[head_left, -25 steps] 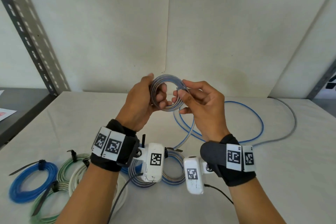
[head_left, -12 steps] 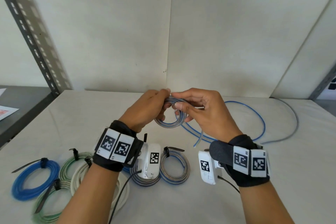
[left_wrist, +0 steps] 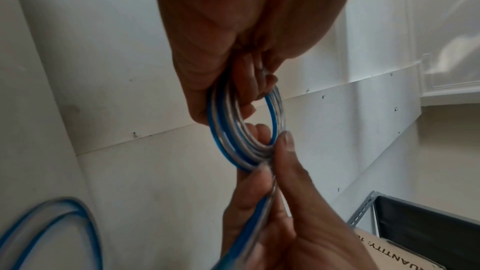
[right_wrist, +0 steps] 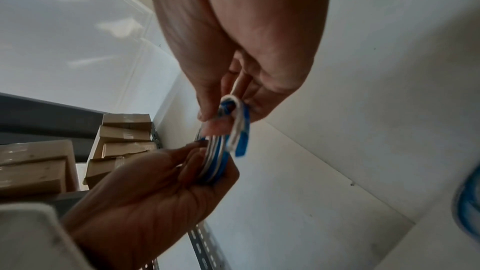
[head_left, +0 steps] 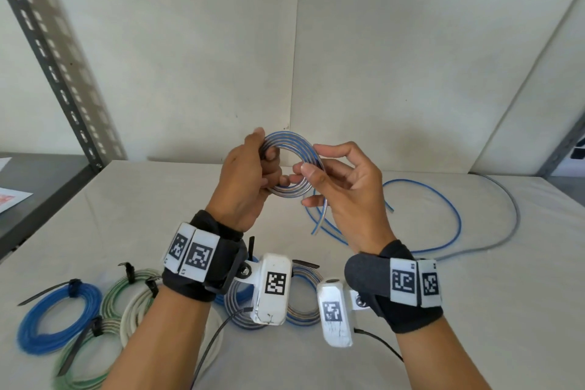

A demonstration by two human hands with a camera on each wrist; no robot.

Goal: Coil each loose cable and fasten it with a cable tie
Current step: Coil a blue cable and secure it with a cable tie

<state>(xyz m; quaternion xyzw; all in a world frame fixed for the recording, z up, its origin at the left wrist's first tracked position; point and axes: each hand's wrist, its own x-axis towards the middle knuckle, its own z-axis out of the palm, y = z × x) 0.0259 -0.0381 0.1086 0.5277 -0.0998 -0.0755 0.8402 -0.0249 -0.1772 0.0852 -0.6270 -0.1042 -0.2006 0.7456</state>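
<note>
Overhead, pale walls enclosed a cloth-covered table point(head_left: 474, 310); above it the left hand point(head_left: 243, 180) gripped the blue-grey coil point(head_left: 289, 165), the right hand point(head_left: 345, 187) pinched its tail, while tied coils point(head_left: 60, 310) lay partly hidden behind the forearms.

Left hand point(head_left: 245, 180) and right hand point(head_left: 345, 190) raised, fingers curled.

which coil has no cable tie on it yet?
The blue-and-clear coil held up between the left hand and right hand. The coils lying on the table, like the solid blue coil, show black ties.

White walls point(head_left: 190, 41), grey shelving upright point(head_left: 60, 73)
</note>
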